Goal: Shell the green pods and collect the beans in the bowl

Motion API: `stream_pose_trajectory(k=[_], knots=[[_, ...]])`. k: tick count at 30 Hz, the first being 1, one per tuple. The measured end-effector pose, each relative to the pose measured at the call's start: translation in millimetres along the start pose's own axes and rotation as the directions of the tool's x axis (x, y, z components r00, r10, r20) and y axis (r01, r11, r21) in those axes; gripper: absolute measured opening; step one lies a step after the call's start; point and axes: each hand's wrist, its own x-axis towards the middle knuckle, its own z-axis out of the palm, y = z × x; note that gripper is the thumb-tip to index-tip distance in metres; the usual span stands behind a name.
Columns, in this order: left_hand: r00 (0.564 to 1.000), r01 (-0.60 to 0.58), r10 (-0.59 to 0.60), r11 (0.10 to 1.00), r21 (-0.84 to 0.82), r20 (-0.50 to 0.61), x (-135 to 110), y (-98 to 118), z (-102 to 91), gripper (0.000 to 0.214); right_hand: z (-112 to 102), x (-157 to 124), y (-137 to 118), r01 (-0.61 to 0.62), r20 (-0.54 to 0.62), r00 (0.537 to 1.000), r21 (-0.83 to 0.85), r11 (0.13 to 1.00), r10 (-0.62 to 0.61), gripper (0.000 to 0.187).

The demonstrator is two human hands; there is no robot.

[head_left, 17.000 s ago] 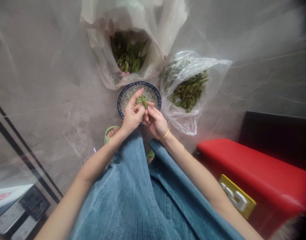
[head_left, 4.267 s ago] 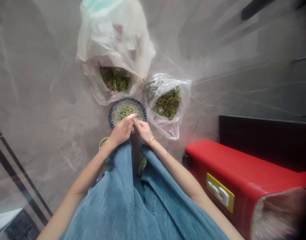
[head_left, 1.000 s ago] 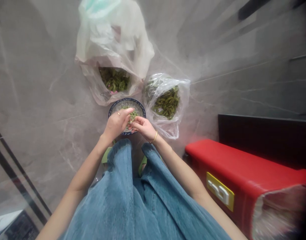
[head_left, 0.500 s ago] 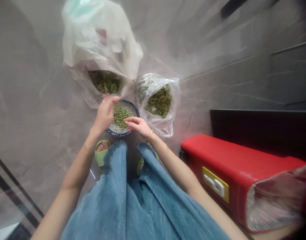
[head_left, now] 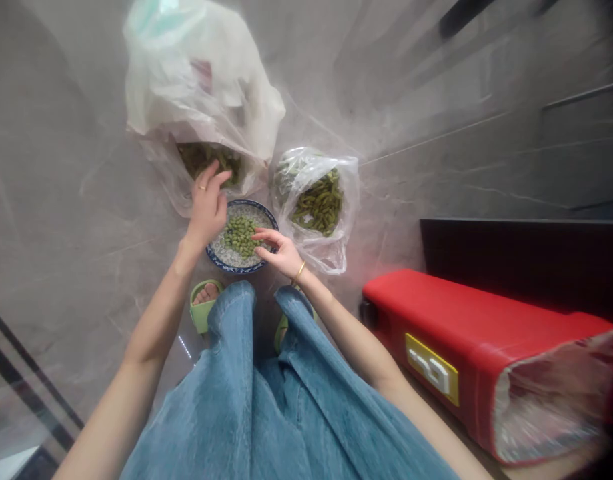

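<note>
My left hand (head_left: 206, 205) reaches over the mouth of a white plastic bag (head_left: 196, 73) holding green pod shells (head_left: 209, 159); its fingers are spread and hold nothing that I can see. My right hand (head_left: 280, 247) hovers at the right edge of a blue-rimmed bowl (head_left: 217, 259), fingers stretched out loosely toward the shelled green beans (head_left: 240, 233) heaped in it. To the right of the bowl, a clear plastic bag (head_left: 336, 253) lies open with whole green pods (head_left: 319, 203) inside.
All of this sits on a grey marble-look floor. A red box (head_left: 466, 333) with a yellow latch lies at the right, against a black panel (head_left: 526, 260). My blue jeans (head_left: 266, 400) and green sandals (head_left: 200, 312) are just below the bowl.
My left hand has left the right hand over the bowl, moved up to the white bag's mouth and opened its fingers. My right hand stays by the bowl.
</note>
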Motion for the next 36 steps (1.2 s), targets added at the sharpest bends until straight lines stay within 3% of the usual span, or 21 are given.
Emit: stream_pose_trajectory(k=[2,5,7,8,11,14,16,19,26,31,36], knots=[[1.0,0.008,-0.009,0.999,-0.048,-0.017,-18,6,2.0,0.031,-7,1,-2,-0.026,-0.143,0.99,-0.063,0.998,0.017,0.026],[0.999,0.001,0.004,0.994,-0.108,0.054,-46,14,9.1,0.03,-35,7,-5,-0.068,-0.388,0.922,-0.2,0.977,-0.016,0.035],[0.977,-0.018,0.05,0.988,-0.152,0.207,-63,18,16.3,0.027,-63,12,-6,-0.063,-0.487,0.868,-0.3,0.952,-0.096,0.037],[0.947,-0.018,0.072,0.985,-0.173,0.315,-71,19,20.2,0.027,-78,15,-5,-0.067,-0.508,0.851,-0.362,0.93,-0.136,0.033],[0.859,0.013,0.053,0.992,-0.126,0.509,-89,22,30.4,0.029,-116,21,0,-0.215,-0.521,0.842,-0.559,0.801,-0.138,0.027],[0.896,-0.018,-0.011,0.998,0.061,0.444,-95,24,33.7,0.034,-133,22,12,-0.383,-0.549,0.832,-0.676,0.63,-0.083,0.036],[0.919,-0.046,-0.019,0.987,0.155,0.394,-94,27,31.9,0.034,-136,22,20,-0.435,-0.559,0.828,-0.696,0.571,-0.052,0.037],[0.919,-0.073,0.001,0.983,0.168,0.393,-91,32,27.5,0.031,-138,24,30,-0.43,-0.554,0.831,-0.699,0.572,-0.053,0.033],[0.949,-0.012,0.007,1.0,0.015,0.314,-89,44,27.1,0.029,-146,35,35,-0.486,-0.578,0.816,-0.704,0.517,-0.02,0.018],[0.952,-0.022,0.025,1.0,-0.014,0.305,-89,45,27.4,0.028,-143,35,37,-0.446,-0.582,0.811,-0.679,0.583,-0.058,0.011],[0.96,-0.014,0.022,0.999,-0.031,0.279,-88,44,24.4,0.027,-139,31,35,-0.452,-0.639,0.768,-0.585,0.673,-0.039,0.027]])
